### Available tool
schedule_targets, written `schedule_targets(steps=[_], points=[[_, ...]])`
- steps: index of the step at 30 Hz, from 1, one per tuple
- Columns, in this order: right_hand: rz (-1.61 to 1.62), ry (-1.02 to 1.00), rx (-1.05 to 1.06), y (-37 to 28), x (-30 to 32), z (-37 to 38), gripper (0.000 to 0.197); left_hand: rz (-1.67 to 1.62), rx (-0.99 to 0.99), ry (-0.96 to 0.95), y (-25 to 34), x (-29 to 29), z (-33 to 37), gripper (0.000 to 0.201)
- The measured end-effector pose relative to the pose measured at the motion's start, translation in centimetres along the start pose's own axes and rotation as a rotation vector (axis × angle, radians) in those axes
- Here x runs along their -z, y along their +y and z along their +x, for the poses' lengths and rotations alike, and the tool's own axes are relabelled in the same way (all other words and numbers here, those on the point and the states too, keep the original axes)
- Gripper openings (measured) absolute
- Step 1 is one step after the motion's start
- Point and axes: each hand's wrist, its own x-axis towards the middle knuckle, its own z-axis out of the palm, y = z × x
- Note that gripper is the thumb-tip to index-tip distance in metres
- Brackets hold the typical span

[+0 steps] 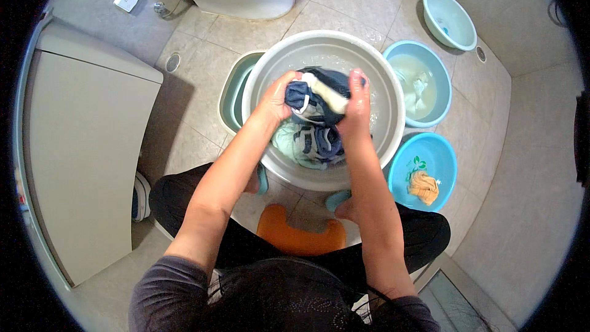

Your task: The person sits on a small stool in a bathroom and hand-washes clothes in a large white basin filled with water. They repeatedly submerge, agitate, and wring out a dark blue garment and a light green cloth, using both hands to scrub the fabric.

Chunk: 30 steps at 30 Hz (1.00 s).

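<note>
Over a large pale grey wash basin (257,138), both hands hold up a wet navy garment (326,80) with white trim. My left hand (281,96) is closed round its bunched left end. My right hand (357,107) grips the other side, fingers pointing up. Across the navy cloth runs a cream-coloured strip (330,96); whether it is part of the cloth or a separate piece, I cannot tell. Below the hands, a heap of wet laundry (311,144), pale green, grey and navy, lies in the basin. Water shows around the heap.
Right of the basin stand a blue basin (448,95) with cloudy water and pale cloth, another blue basin (399,169) with a tan cloth (424,188), and a pale bowl (452,6). A green tub (226,107) touches the left side. An orange stool (301,233) is near my feet.
</note>
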Motion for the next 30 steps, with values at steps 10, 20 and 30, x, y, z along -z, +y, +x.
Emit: schedule_targets(steps=[10,20,30], points=[[-1.29,0.064,0.67,1.7,-0.6,3.1,0.028,0.347,0.148,-0.15,-1.5,-4.3,-2.3,0.037],[-1.375,-0.193,1.106,2.5,-3.5,-1.7,0.024,0.189,0.066,-0.183,-1.2,-1.1,0.3,0.035],[-1.461,0.22,0.591,0.4,3.5,4.8,0.04,1.737,-0.889,0.13,0.5,-0.2,1.2,0.04]])
